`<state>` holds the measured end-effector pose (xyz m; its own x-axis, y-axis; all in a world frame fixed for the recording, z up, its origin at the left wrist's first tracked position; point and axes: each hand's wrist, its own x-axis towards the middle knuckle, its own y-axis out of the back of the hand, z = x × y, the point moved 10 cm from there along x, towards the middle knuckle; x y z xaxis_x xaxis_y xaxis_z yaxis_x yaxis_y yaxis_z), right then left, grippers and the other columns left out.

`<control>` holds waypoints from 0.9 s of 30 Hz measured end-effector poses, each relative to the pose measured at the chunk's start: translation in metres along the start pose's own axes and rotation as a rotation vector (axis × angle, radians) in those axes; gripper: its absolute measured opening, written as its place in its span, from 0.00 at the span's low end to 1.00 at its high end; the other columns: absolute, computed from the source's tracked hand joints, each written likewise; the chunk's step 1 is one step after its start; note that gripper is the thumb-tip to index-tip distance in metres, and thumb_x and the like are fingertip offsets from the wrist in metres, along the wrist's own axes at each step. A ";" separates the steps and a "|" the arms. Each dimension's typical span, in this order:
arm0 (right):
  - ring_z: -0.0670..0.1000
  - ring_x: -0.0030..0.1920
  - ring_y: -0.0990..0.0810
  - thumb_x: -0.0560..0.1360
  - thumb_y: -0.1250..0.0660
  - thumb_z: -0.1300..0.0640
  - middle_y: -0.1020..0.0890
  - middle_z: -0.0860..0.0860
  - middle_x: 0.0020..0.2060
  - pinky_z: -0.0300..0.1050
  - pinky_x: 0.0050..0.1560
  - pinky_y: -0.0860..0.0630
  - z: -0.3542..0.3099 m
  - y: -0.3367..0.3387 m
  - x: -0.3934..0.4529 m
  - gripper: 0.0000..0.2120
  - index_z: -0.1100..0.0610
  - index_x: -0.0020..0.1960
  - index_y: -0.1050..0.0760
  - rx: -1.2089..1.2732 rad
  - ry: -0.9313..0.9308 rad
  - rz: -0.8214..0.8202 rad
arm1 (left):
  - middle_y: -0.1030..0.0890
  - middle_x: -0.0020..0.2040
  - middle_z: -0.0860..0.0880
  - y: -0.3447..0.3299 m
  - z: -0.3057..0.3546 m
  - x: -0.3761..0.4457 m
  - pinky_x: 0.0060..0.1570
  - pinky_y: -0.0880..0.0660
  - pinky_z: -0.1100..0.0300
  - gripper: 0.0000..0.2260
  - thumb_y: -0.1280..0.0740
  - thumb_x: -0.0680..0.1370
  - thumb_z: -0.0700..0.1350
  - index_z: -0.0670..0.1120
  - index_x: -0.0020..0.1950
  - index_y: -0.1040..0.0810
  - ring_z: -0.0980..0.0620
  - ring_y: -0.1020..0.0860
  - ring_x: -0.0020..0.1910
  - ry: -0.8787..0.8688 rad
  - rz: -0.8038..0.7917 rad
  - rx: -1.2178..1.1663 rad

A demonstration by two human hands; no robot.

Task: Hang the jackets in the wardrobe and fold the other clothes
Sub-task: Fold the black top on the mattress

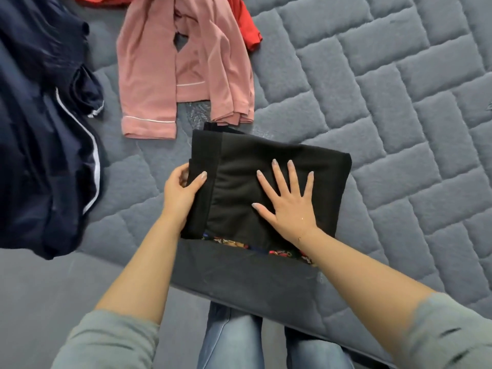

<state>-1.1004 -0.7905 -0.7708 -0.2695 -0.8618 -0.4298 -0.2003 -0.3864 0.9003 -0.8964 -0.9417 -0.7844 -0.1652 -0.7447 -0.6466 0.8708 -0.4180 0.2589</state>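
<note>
So the whole surface here is a bed (386,107) with a grey-blue quilted cover, stitched in a brick-like pattern, and that's basically all of the room you get. The view looks straight down over the near edge of the mattress, with the person's knees in blue jeans (231,339) showing below it.

Right at that near edge sits a folded black garment (279,161), a squarish flat bundle. Under its near side a strip of multicoloured patterned fabric (266,247) pokes out, can't tell what piece of clothing that is.

Hands: the right hand (288,206) is spread wide and lying flat, palm down, on top of the black bundle. The left hand (182,190) is gripping the bundle's left edge, thumb on top and the fingers tucked around the side. Both grey sleeves are pushed up the forearms.

Further back on the bed, just beyond the black bundle, a pink top (170,75) with thin white piping on the cuff is lying loosely spread. A red garment (249,25) peeks out from behind it at the top. Over on the left there's a rumpled navy garment (40,129) with a white stripe, draped near the bed's edge.

No boxes, baskets or wardrobe in sight, so nothing to report on containers.
</note>
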 end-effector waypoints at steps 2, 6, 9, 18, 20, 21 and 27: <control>0.60 0.79 0.61 0.78 0.59 0.30 0.57 0.52 0.80 0.72 0.73 0.60 0.000 -0.002 0.002 0.34 0.43 0.80 0.62 -0.014 -0.004 0.000 | 0.25 0.61 0.50 0.008 -0.005 -0.001 0.59 0.27 0.61 0.23 0.26 0.74 0.54 0.50 0.66 0.26 0.55 0.24 0.57 0.004 0.054 0.086; 0.60 0.79 0.63 0.79 0.59 0.31 0.60 0.51 0.80 0.71 0.73 0.62 -0.001 -0.001 0.002 0.34 0.42 0.79 0.64 -0.019 -0.004 -0.053 | 0.28 0.63 0.51 0.013 -0.029 -0.022 0.62 0.27 0.57 0.29 0.27 0.69 0.65 0.53 0.64 0.29 0.55 0.26 0.61 0.150 -0.056 0.225; 0.59 0.78 0.66 0.80 0.58 0.34 0.63 0.51 0.79 0.69 0.73 0.65 -0.007 0.006 -0.001 0.33 0.44 0.79 0.66 0.033 -0.028 -0.104 | 0.20 0.56 0.59 0.001 -0.037 -0.045 0.46 0.25 0.68 0.23 0.28 0.71 0.63 0.55 0.60 0.27 0.64 0.21 0.51 0.255 -0.190 0.108; 0.54 0.80 0.56 0.69 0.30 0.44 0.52 0.52 0.80 0.58 0.78 0.54 -0.089 0.046 -0.097 0.50 0.51 0.81 0.56 0.601 0.186 0.060 | 0.16 0.55 0.50 -0.011 0.019 -0.090 0.53 0.22 0.56 0.15 0.28 0.77 0.47 0.45 0.61 0.24 0.53 0.18 0.54 0.136 -0.152 -0.138; 0.57 0.79 0.45 0.69 0.24 0.49 0.42 0.56 0.78 0.59 0.76 0.45 -0.083 0.061 -0.100 0.49 0.53 0.79 0.51 0.626 0.066 0.224 | 0.17 0.55 0.50 -0.016 0.031 -0.109 0.48 0.21 0.61 0.14 0.28 0.76 0.45 0.48 0.60 0.26 0.56 0.17 0.51 0.123 -0.128 -0.166; 0.57 0.76 0.38 0.68 0.23 0.56 0.35 0.57 0.75 0.59 0.74 0.37 -0.077 0.073 -0.103 0.46 0.54 0.77 0.46 0.657 0.019 0.330 | 0.17 0.53 0.51 -0.019 0.038 -0.119 0.44 0.21 0.63 0.13 0.28 0.76 0.45 0.50 0.58 0.27 0.57 0.17 0.48 0.118 -0.128 -0.178; 0.44 0.57 0.19 0.68 0.36 0.70 0.17 0.44 0.55 0.43 0.56 0.22 -0.022 0.137 -0.120 0.26 0.57 0.65 0.23 1.108 -0.103 0.490 | 0.14 0.44 0.52 -0.025 0.103 -0.165 0.37 0.22 0.65 0.12 0.33 0.79 0.42 0.47 0.62 0.26 0.57 0.17 0.41 0.005 -0.279 -0.315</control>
<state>-1.0747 -0.7471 -0.5943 -0.6057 -0.7881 -0.1093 -0.7391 0.5065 0.4440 -0.9388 -0.8620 -0.6107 -0.4130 -0.6229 -0.6644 0.8922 -0.4231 -0.1579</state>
